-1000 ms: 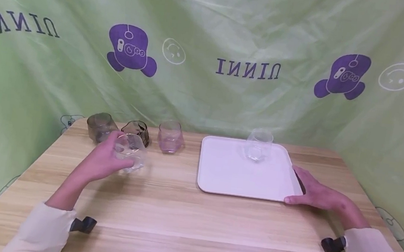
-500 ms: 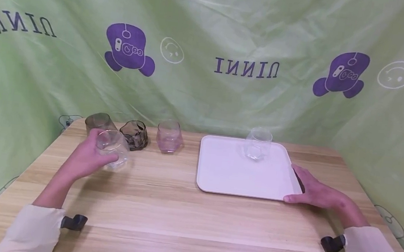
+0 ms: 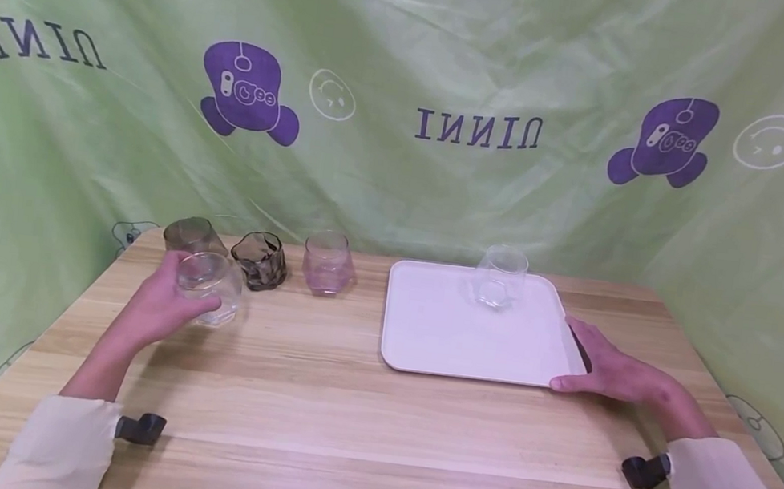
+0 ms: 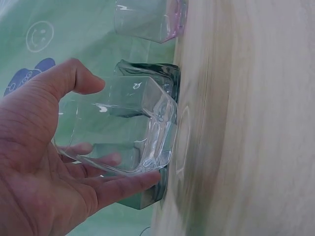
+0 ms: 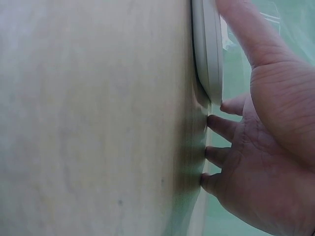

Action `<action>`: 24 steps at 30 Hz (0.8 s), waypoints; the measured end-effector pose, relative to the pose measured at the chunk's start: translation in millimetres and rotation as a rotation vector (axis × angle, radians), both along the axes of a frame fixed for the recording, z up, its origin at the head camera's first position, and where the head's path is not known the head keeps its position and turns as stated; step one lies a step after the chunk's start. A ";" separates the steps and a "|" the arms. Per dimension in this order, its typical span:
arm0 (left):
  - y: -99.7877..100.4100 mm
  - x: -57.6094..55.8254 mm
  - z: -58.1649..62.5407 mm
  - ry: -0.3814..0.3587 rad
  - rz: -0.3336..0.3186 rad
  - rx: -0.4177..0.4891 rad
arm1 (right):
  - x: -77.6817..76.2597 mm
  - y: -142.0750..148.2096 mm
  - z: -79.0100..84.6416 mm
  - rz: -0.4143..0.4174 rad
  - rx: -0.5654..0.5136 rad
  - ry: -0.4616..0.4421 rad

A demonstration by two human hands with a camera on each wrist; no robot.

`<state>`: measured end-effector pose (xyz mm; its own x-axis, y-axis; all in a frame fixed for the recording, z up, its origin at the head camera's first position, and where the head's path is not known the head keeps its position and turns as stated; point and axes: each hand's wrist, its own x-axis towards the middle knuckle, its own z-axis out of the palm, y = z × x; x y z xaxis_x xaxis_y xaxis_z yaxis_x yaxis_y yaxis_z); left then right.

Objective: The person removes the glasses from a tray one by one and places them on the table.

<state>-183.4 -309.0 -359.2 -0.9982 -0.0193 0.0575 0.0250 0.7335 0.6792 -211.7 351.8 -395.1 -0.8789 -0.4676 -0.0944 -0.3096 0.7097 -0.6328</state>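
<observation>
My left hand (image 3: 156, 306) holds a clear drinking glass (image 3: 222, 286) at the table's left side, thumb on one side and fingers round the other. In the left wrist view this glass (image 4: 125, 115) has a faceted base, close over the wood. Behind it stand a smoky grey glass (image 3: 193, 234), partly hidden, and a dark wavy glass (image 3: 261, 262). My right hand (image 3: 613, 373) touches the right edge of a white tray (image 3: 454, 340), thumb at the near corner. In the right wrist view, several fingertips (image 5: 212, 153) rest on the table, spread apart.
A second clear glass (image 3: 500, 281) stands on the tray's back part. Between the tray and the dark glass stands a pink-tinted glass (image 3: 328, 265). A green printed curtain (image 3: 370, 177) hangs right behind the wooden table (image 3: 340, 448) and along both sides.
My left hand has carried the clear glass leftward, uncovering the dark wavy glass and coming in front of the smoky grey one. My right hand and the tray stay put.
</observation>
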 end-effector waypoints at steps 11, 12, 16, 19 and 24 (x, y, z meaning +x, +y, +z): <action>-3.3 -1.7 -3.4 -0.014 0.014 0.022 | 0.9 -0.4 0.2 0.003 -0.003 0.002; -3.8 -2.0 -3.9 -0.020 0.014 0.022 | 0.9 -0.4 0.1 0.003 -0.002 0.003; -5.8 -2.4 -5.5 -0.035 0.017 0.020 | 1.0 -0.4 -0.6 0.006 0.006 0.008; -6.3 -2.3 -6.6 -0.031 0.016 0.030 | 1.1 -0.2 -0.5 0.004 0.011 0.013; -6.6 -2.4 -8.5 -0.016 0.014 0.052 | 1.3 -0.4 0.0 -0.003 0.008 0.011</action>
<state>-185.8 -315.6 -367.8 -0.9985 -0.0362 0.0405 0.0038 0.6975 0.7166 -210.4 351.4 -395.1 -0.8814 -0.4641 -0.0882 -0.3146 0.7160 -0.6232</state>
